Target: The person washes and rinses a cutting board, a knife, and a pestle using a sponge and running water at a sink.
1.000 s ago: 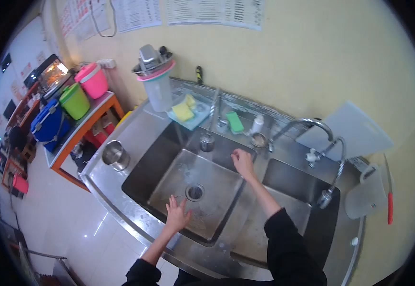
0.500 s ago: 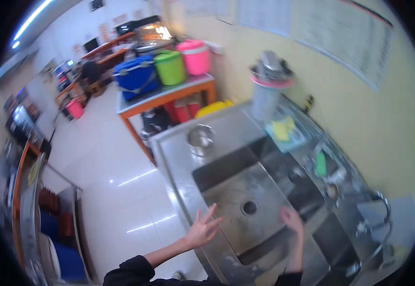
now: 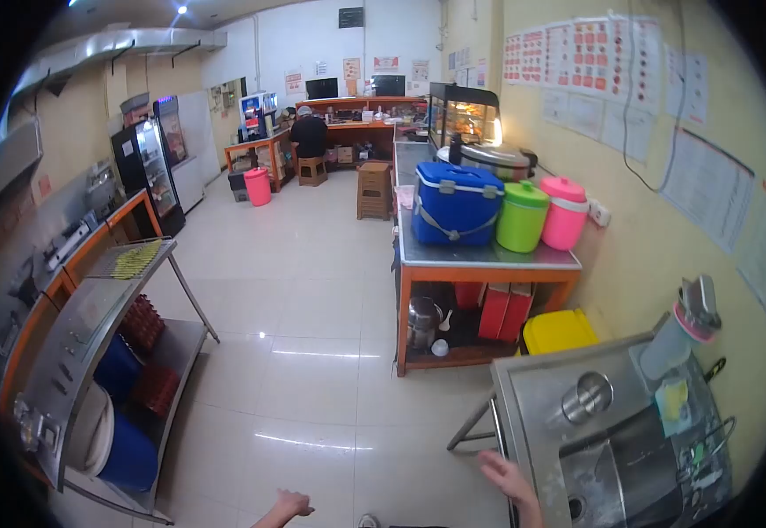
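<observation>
My left hand (image 3: pixel 289 505) is low at the bottom edge, over the tiled floor, its fingers loosely extended and nothing in them. To its right, my right hand (image 3: pixel 508 480) is empty too, fingers stretched out, in front of the near side of the steel sink counter (image 3: pixel 532 400). Nearest to it is the sink basin (image 3: pixel 592 471), whose drain shows at the bottom. On the counter stand a shiny metal cup (image 3: pixel 588 396), a tall pale container (image 3: pixel 664 346) with metal ware on top, and a yellow sponge (image 3: pixel 675 398).
Ahead, an orange-framed table (image 3: pixel 488 264) carries a blue cooler box (image 3: pixel 458 202) and green (image 3: pixel 522 217) and pink (image 3: pixel 565 214) drink jugs. A steel rack table (image 3: pixel 110 308) stands left. Between them runs the tiled floor (image 3: pixel 286 290). A person (image 3: pixel 310 136) sits far back.
The view has swung up and left, away from the sink toward the room. Both hands have drawn back from over the sink to the lower edge of the view.
</observation>
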A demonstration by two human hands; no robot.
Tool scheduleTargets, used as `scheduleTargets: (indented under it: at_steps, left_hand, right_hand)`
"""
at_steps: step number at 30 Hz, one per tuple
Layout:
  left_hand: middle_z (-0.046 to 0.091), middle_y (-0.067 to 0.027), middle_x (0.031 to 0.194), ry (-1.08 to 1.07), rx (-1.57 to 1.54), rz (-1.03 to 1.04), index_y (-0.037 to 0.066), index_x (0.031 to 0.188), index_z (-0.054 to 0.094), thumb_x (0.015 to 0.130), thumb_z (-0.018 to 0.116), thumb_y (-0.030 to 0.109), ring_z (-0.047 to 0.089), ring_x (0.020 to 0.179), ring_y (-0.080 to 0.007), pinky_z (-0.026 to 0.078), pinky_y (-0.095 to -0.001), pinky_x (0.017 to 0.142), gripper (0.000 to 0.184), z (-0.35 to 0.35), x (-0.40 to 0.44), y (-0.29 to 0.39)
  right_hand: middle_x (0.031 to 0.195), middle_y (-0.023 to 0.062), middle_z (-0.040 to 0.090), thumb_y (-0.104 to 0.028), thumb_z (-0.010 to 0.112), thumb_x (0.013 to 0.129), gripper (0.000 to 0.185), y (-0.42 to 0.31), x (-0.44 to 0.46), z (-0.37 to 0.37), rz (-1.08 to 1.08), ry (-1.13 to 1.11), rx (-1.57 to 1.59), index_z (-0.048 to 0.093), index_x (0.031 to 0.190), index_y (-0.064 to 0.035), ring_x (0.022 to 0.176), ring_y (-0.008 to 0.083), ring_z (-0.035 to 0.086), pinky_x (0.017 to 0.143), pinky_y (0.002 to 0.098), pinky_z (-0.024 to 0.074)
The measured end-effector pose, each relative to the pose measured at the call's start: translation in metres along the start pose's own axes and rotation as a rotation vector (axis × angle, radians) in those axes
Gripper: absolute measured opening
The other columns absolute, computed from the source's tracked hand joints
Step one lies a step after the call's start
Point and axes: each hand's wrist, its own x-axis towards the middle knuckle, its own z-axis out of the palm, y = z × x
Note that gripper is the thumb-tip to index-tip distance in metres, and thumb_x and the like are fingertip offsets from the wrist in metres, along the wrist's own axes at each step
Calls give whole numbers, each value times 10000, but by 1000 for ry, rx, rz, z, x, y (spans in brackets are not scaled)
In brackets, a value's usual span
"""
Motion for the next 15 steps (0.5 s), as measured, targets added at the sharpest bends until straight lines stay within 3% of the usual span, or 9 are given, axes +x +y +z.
scheduleTargets:
  at_steps: [1, 2, 5, 6, 9, 10, 13, 15]
  left_hand:
    - [491, -196, 1164, 66, -48, -30, 117, 1162, 498, 792, 470, 459, 453, 1094, -352, 237, -539, 966, 504, 2, 18, -21]
    - [511, -192, 1144, 126, -98, -65, 114, 1153, 510, 789, 474, 462, 447, 1105, -348, 206, -562, 972, 505, 3, 37, -44]
    - [450, -215, 1207, 99, -461, 157, 54, 1224, 422, 799, 425, 529, 407, 1147, -349, 191, -533, 997, 637, -17, 126, -98]
    - [464, -229, 1187, 88, -332, 161, 0, 1199, 431, 786, 475, 511, 477, 1073, -364, 302, -468, 966, 658, -35, 150, -106]
    - [564, -199, 1050, -122, -1224, -99, -57, 1114, 487, 765, 570, 390, 562, 966, -323, 470, -404, 795, 573, -97, 202, -137]
    - [567, -178, 1020, -99, -1502, -121, -48, 1102, 483, 758, 610, 336, 615, 784, -294, 532, -335, 625, 531, -112, 223, -152]
    - [545, -133, 953, 357, -194, 400, -30, 1060, 479, 776, 566, 246, 585, 736, -284, 544, -373, 637, 405, -126, 313, -235]
    - [519, -118, 886, 244, -1300, -108, -4, 1028, 479, 765, 520, 175, 557, 717, -291, 536, -439, 635, 321, -169, 322, -258]
  right_hand:
    - [1209, 203, 429, -127, 495, 836, 316, 18, 25, 13, 184, -162, 126, 483, 1124, 2, 1089, 322, 451, 920, 422, 348]
    - [1190, 203, 437, -132, 494, 831, 312, 43, 51, 29, 277, -248, 23, 489, 1113, 1, 1072, 322, 457, 908, 419, 353]
    - [1133, 203, 461, -148, 490, 817, 302, 155, 103, 67, 306, -340, -896, 505, 1080, -1, 1022, 320, 476, 872, 413, 370]
    - [1113, 204, 469, -154, 488, 812, 299, 178, 120, 70, 368, -362, -974, 511, 1069, -2, 1005, 319, 483, 860, 411, 375]
    - [1056, 204, 494, -169, 484, 798, 293, 204, 175, 73, 626, -383, -944, 527, 1037, -5, 955, 317, 502, 824, 405, 392]
    - [1037, 204, 502, -175, 483, 793, 292, 203, 200, 73, 684, -381, -938, 533, 1026, -5, 938, 316, 508, 812, 403, 397]
    - [979, 205, 526, -190, 478, 779, 290, 188, 300, 73, 790, -378, -926, 550, 993, -8, 888, 314, 527, 776, 397, 414]
    - [941, 205, 542, -201, 475, 770, 291, 182, 377, 78, 779, -388, -933, 561, 971, -9, 855, 313, 540, 752, 393, 425]
